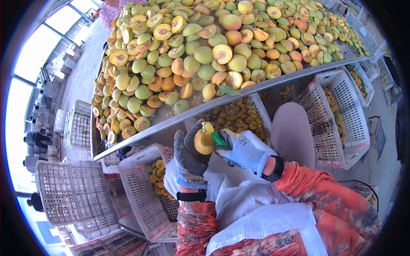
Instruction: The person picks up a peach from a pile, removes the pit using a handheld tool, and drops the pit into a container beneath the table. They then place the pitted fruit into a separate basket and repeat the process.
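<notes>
My left hand, in a dark-coated work glove, is closed around a yellow peach in front of my lap. My right hand, in a blue-grey glove, grips the green handle of a small pitting tool. The tool's far end meets the top of the peach, where a pale yellow bit shows; its exact shape is unclear. Just beyond my hands, peaches, many of them cut in halves with pits showing, are heaped on a metal-edged table.
A crate with peach pieces stands to my left, near stacked crates. Under the table edge, another crate holds small brownish pieces. More crates stand to the right. Another person is at the far left table end.
</notes>
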Motion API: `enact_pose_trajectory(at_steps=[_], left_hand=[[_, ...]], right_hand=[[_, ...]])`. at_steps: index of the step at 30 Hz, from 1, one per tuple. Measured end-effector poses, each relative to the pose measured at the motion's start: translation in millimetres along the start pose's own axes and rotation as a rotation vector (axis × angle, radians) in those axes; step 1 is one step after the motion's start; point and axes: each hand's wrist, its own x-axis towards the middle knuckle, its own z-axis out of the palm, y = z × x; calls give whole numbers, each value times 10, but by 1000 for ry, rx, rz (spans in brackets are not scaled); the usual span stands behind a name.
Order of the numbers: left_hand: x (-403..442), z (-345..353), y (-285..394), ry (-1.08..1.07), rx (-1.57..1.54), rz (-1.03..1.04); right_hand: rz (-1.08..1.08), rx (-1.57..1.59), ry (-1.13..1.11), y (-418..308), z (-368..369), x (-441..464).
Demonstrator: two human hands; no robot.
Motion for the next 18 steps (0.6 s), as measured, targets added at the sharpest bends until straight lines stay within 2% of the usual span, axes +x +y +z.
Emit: enact_pose_trajectory(at_steps=[2, 3, 5, 6, 8, 9, 11, 12, 13, 14, 17, 18], left_hand=[[7, -9, -87, -33, -980, -329], [-68, 212, -165, -55, -1058, -330], [-168, 185, -159, -7, -953, -97], [-165, 128, -168, -1, -946, -92], [-152, 39, -219, 63, -1176, -188], [-172, 20, -227, 96, -1291, -239], [-141, -19, -32, 134, -1312, -183], [-102, -31, -50, 155, -1319, -171], [-170, -22, -117, 179, -1315, -200], [-172, 14, -157, 177, -1290, -108], [-87, 29, -111, 177, -1318, -108], [-77, 40, -55, 114, -1346, -62]], right_hand=[[-470, -614, 215, -8, -12, -28], [-435, -688, 205, -1, -117, -167], [-425, -616, 153, -97, -112, -169], [-435, -612, 152, -116, -153, -111], [-271, -272, 1, -82, -331, -15], [-272, -275, -6, 68, -392, 14], [-145, -1232, 254, 311, -517, 187], [-161, -1249, 248, 205, -508, 219], [-303, -1128, 319, 125, -373, 133], [-437, -999, 398, 55, -250, 49], [-466, -913, 297, -109, 50, -103], [-467, -914, 297, -135, 127, -134]])
